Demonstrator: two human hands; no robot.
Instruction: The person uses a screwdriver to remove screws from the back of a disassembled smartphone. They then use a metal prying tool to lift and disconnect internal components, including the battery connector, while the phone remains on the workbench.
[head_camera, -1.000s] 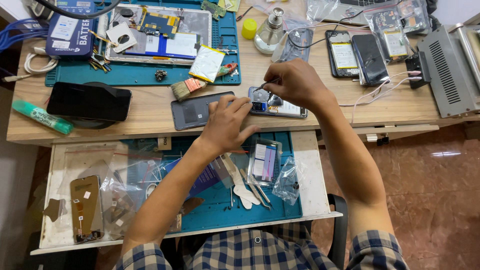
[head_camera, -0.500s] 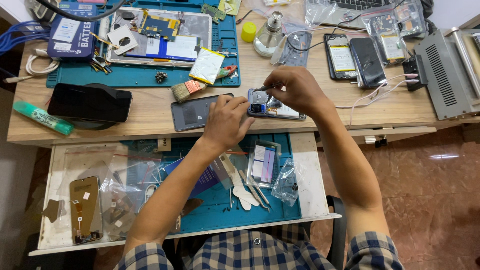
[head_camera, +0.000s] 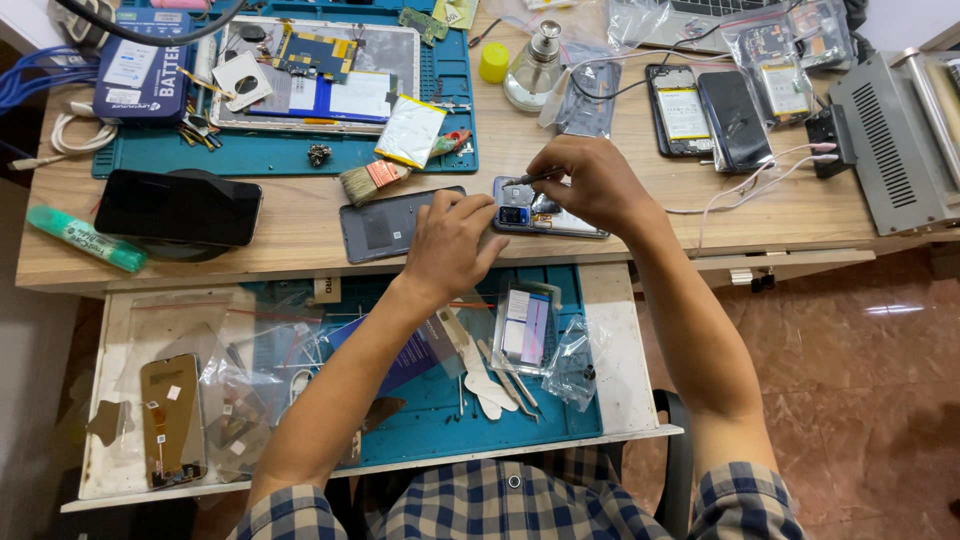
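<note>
At the front edge of the worktop (head_camera: 300, 225), seen from the head camera, we have an opened phone (head_camera: 545, 212) lying face down with its back cover off and its inner parts bare. Our left hand (head_camera: 452, 245) rests on the phone's left end, fingers curled down and pressing to steady it, gripping nothing else. Our right hand (head_camera: 590, 180) is closed around a thin tool (head_camera: 528, 180), pinched between thumb and fingers, its tip lowered to the phone's upper left corner near the camera block. Just beside the left hand lies a grey back cover (head_camera: 385, 222), and a small brush (head_camera: 368, 180) sits above it. Below, the pulled-out drawer (head_camera: 610, 360) holds a blue mat, plastic spudgers (head_camera: 480, 375) and a bagged screen (head_camera: 527, 325). By our reading the phone is already opened and the work inside is under way; whether any part has come out we cannot tell, and closing up remains.
</note>
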